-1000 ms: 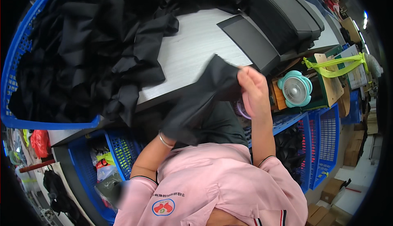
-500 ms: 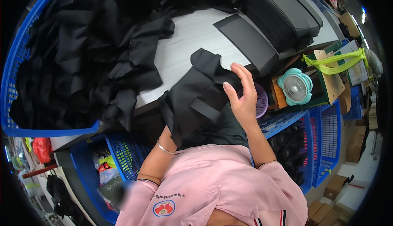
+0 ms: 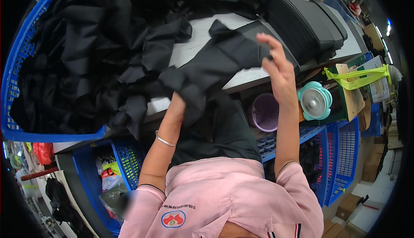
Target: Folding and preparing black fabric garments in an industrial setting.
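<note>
A piece of black fabric (image 3: 220, 61), blurred in places, is spread in the air between my two hands over the table's front edge. My left hand is under the near left end of the cloth, so its fingers are hidden; only the wrist (image 3: 177, 106) and a silver bangle (image 3: 165, 140) show. At the far right end, my right hand (image 3: 280, 68) has its fingers curled and its thumb against the cloth's edge, pinching it. Behind the cloth, a flat dark panel (image 3: 252, 28) lies on the pale tabletop (image 3: 196, 35).
Heaped black fabric (image 3: 86, 52) fills a blue basket (image 3: 64, 138) at the left. Folded black pieces (image 3: 306, 20) are stacked at the back right. A purple bin (image 3: 265, 113), a teal fan (image 3: 315, 101) and blue crates (image 3: 340, 164) stand right; another blue crate (image 3: 92, 177) sits lower left.
Both hands have moved away from my body, the right one also rightward. The cloth has risen over the table and stretched out; its far end now overlaps the dark panel.
</note>
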`<state>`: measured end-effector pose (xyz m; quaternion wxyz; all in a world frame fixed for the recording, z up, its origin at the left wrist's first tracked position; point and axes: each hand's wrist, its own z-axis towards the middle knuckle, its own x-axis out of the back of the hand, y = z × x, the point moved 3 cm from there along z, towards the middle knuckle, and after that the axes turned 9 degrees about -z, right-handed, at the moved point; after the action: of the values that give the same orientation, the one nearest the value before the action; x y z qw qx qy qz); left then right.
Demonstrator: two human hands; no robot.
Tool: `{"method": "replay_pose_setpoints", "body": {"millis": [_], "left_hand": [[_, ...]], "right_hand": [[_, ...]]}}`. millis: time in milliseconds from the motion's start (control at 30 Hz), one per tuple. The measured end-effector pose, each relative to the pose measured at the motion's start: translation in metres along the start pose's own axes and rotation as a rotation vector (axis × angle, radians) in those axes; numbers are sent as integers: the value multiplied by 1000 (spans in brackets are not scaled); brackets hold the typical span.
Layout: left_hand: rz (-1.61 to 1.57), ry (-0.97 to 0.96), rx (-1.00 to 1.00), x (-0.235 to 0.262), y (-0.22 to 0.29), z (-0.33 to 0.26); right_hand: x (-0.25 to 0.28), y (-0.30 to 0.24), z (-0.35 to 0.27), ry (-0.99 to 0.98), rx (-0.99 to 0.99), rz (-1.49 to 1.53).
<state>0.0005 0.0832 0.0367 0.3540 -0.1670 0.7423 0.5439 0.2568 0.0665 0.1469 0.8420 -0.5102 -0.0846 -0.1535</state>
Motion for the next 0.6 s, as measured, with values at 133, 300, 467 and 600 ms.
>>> {"method": "replay_pose_setpoints", "body": {"millis": [133,300,467,600], "left_hand": [[145,-97,-60,-4,-18,18],[400,27,-239,-4,-11,-5],[391,208,-460,-5,11,35],[22,-37,-105,-22,7,60]], "right_hand": [[-4,53,59,230,30,-294],[-17,70,17,524,-140,-399],[-61,59,-60,467,-440,68],[-81,73,-56,240,-574,495]]}}
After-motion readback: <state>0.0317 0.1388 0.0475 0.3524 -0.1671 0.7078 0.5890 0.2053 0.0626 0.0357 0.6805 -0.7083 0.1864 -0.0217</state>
